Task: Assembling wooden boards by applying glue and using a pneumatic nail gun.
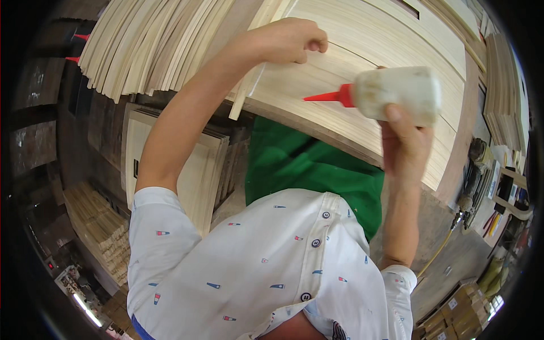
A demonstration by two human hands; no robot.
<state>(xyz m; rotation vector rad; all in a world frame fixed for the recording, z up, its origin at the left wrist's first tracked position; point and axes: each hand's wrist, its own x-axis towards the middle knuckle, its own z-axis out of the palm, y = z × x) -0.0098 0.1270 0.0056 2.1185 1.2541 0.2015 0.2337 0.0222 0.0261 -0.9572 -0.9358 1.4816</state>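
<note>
One white bottle [396,93] with a red nozzle [344,95] is gripped in the right hand [405,139], lying sideways above the pale wooden panel [323,76], its tip pointing left. The left hand [289,41] is curled over the panel's left end; whether it pinches anything, I cannot tell. Brown smudges mark the bottle. Cardboard boxes [466,324] at lower right carry white labels, too small to read.
</note>
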